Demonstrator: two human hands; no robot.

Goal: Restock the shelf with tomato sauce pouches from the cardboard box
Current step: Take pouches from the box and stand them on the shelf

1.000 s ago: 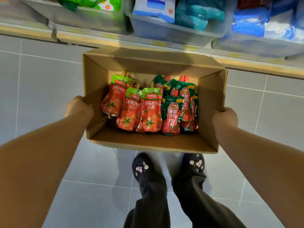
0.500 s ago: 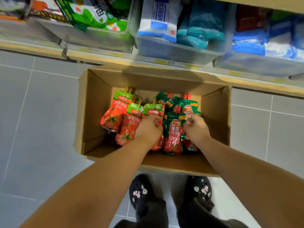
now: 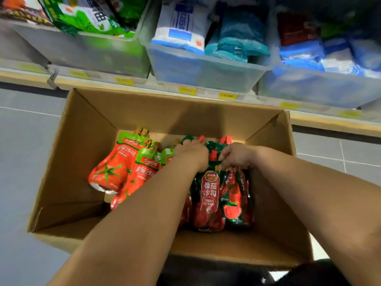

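Note:
An open cardboard box (image 3: 70, 162) sits on the grey floor below the shelf (image 3: 185, 90). Inside lie several tomato sauce pouches: red ones with light-green tops (image 3: 115, 168) on the left, dark-green ketchup pouches (image 3: 209, 199) on the right. Both my hands are inside the box. My left hand (image 3: 192, 154) is curled over the tops of the middle pouches. My right hand (image 3: 235, 156) pinches the top of the dark-green pouches. My fingertips are mostly hidden among the spouts.
Clear plastic bins stand on the shelf above the box: one with green packets (image 3: 99, 46), one with white and teal packs (image 3: 206, 65), one with blue packs (image 3: 321, 79). Yellow price tags (image 3: 227, 96) line the shelf edge. Grey tiled floor (image 3: 22, 162) surrounds the box.
A second ago my hands held the box by its sides; they then reached inside. Since half a second ago they have moved up to the pouch tops, and the view has come closer.

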